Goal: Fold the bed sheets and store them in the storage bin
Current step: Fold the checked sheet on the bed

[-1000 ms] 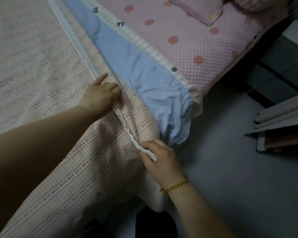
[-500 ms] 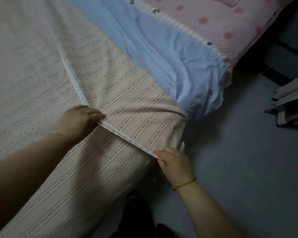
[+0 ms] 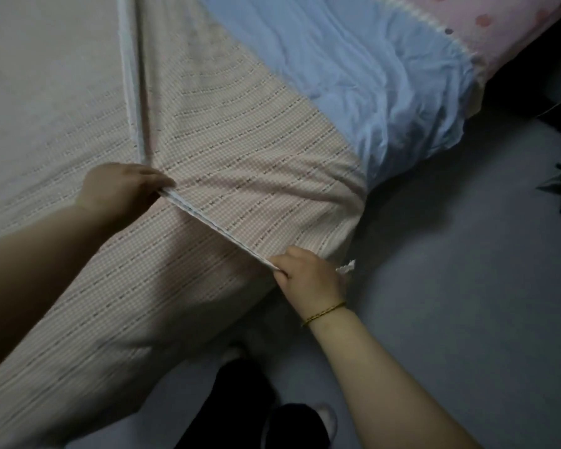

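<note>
Head view, grey floor (image 3: pixel 467 286), checked sheet (image 3: pixel 256 163) on bed (image 3: pixel 512 30), left hand (image 3: pixel 120 189), right hand (image 3: pixel 308 280), grips pinching trim (image 3: pixel 221 231)

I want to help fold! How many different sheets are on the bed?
3. The checked beige sheet covers the left, the blue sheet lies beside it, and the pink dotted sheet is at top right. More may hide underneath.
</note>
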{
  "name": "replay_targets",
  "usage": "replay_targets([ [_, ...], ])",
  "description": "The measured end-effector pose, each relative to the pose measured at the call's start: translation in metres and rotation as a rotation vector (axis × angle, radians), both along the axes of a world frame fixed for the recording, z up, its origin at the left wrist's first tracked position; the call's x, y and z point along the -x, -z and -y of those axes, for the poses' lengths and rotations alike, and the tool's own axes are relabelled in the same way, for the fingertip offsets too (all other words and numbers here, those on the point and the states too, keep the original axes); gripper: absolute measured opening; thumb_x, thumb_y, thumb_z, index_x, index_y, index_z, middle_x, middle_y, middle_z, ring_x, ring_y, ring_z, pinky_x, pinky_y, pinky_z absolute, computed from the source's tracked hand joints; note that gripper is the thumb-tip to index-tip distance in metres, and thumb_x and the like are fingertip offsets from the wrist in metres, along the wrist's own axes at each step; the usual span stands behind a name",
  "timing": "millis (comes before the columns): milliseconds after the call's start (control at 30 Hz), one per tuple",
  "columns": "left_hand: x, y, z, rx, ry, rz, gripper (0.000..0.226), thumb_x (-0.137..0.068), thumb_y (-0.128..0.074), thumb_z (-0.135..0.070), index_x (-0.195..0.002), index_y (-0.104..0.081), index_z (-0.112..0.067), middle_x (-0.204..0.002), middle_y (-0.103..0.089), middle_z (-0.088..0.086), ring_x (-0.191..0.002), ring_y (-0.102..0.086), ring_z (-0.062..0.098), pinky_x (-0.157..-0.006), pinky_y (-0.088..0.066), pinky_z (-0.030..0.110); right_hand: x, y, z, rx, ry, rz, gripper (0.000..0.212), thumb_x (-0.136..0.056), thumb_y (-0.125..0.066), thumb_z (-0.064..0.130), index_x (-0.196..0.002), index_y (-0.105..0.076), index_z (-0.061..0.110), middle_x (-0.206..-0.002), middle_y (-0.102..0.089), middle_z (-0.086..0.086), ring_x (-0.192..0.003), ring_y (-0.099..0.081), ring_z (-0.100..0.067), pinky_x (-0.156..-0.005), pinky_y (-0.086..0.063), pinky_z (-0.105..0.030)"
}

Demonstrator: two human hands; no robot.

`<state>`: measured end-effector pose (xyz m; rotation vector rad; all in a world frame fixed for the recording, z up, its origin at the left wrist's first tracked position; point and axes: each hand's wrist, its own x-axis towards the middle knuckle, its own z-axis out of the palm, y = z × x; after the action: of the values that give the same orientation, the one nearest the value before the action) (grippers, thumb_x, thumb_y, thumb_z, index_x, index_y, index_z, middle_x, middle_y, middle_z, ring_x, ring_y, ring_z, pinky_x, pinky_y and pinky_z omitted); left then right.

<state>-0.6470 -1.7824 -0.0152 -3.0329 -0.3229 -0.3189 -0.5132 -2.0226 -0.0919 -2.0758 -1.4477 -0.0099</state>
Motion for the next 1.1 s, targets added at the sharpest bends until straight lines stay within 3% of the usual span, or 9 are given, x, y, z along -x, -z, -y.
replay_targets([
  [133, 0.022, 0.011, -0.005, 0.031, -0.014, -0.031, 0.034, -0.048, -0.082, 0.015, -0.077, -0.075, -0.001, -0.075, -0.071, 0.020, -0.061, -0.067, 0.042, -0.042, -0.050, 0.049, 0.051, 0.009, -0.002, 0.032, 0.036, -0.019, 0.007, -0.047, -0.063, 0.014, -0.047, -0.063, 0.020, -0.045, -0.047, 0.005, -0.037, -0.046, -0.010, -0.045, -0.010, -0.010],
  [233, 0.044, 0.024, -0.007, 0.027, 0.045, -0.023, 0.034, -0.046, -0.084, 0.011, -0.076, -0.075, -0.003, -0.074, -0.072, 0.016, -0.059, -0.068, 0.037, -0.040, -0.049, 0.044, 0.081, 0.023, -0.001, 0.096, 0.110, 0.023, 0.009, -0.044, -0.062, 0.013, -0.045, -0.062, 0.022, -0.043, -0.047, 0.008, -0.037, -0.047, -0.008, -0.043, -0.006, -0.019],
  [367, 0.101, 0.041, -0.030, 0.041, 0.079, 0.014, 0.023, -0.057, -0.080, 0.004, -0.079, -0.075, -0.003, -0.077, -0.073, 0.016, -0.061, -0.069, 0.035, -0.038, -0.049, 0.040, 0.131, 0.049, -0.021, 0.093, 0.169, -0.014, 0.024, -0.062, -0.046, 0.014, -0.050, -0.066, 0.020, -0.045, -0.049, 0.005, -0.040, -0.050, -0.012, -0.043, -0.027, -0.018],
  [433, 0.130, 0.044, -0.043, 0.054, 0.116, 0.057, 0.020, -0.064, -0.066, -0.009, -0.080, -0.075, -0.002, -0.078, -0.073, 0.016, -0.061, -0.069, 0.034, -0.038, -0.049, 0.037, 0.161, 0.052, -0.033, 0.113, 0.168, -0.017, 0.015, -0.057, -0.055, 0.010, -0.051, -0.067, 0.018, -0.046, -0.050, 0.003, -0.041, -0.050, -0.013, -0.041, -0.028, -0.017],
  [500, 0.157, 0.051, -0.052, 0.077, 0.151, 0.060, 0.031, -0.072, -0.052, -0.022, -0.079, -0.075, -0.002, -0.077, -0.073, 0.014, -0.060, -0.070, 0.031, -0.038, -0.049, 0.033, 0.188, 0.056, -0.038, 0.108, 0.195, -0.021, 0.013, -0.048, -0.062, 0.006, -0.053, -0.068, 0.017, -0.047, -0.051, 0.002, -0.041, -0.051, -0.014, -0.036, -0.032, -0.018],
  [633, 0.200, 0.067, -0.054, 0.102, 0.186, 0.025, 0.041, -0.073, -0.042, -0.026, -0.078, -0.076, -0.005, -0.076, -0.073, 0.012, -0.062, -0.071, 0.029, -0.040, -0.050, 0.028, 0.237, 0.061, -0.032, 0.109, 0.280, -0.059, 0.016, -0.051, -0.061, 0.007, -0.059, -0.071, 0.016, -0.048, -0.053, 0.000, -0.041, -0.052, -0.016, -0.031, -0.033, -0.013],
  [767, 0.227, 0.074, -0.052, 0.105, 0.135, 0.042, 0.032, -0.071, -0.052, -0.021, -0.082, -0.075, -0.003, -0.081, -0.073, 0.016, -0.068, -0.070, 0.034, -0.046, -0.054, 0.038, 0.276, 0.064, -0.030, 0.060, 0.326, -0.036, 0.030, -0.067, -0.043, 0.015, -0.063, -0.073, 0.015, -0.049, -0.054, -0.001, -0.042, -0.053, -0.016, -0.032, -0.035, -0.014],
  [1000, 0.290, 0.063, -0.052, 0.066, 0.089, 0.080, 0.028, -0.060, -0.064, -0.005, -0.085, -0.074, 0.001, -0.084, -0.072, 0.021, -0.070, -0.069, 0.041, -0.044, -0.053, 0.043, 0.346, 0.066, -0.035, 0.024, 0.353, 0.027, 0.033, -0.066, -0.042, 0.020, -0.068, -0.074, 0.015, -0.053, -0.060, 0.001, -0.044, -0.058, -0.016, -0.047, -0.039, -0.020],
  [1100, 0.313, 0.062, -0.049, 0.073, 0.070, 0.072, 0.026, -0.059, -0.076, 0.004, -0.085, -0.074, 0.003, -0.085, -0.071, 0.023, -0.070, -0.068, 0.043, -0.047, -0.053, 0.046, 0.366, 0.066, -0.036, 0.017, 0.359, 0.035, 0.032, -0.066, -0.041, 0.019, -0.064, -0.074, 0.016, -0.050, -0.058, 0.001, -0.041, -0.056, -0.016, -0.044, -0.037, -0.020],
])
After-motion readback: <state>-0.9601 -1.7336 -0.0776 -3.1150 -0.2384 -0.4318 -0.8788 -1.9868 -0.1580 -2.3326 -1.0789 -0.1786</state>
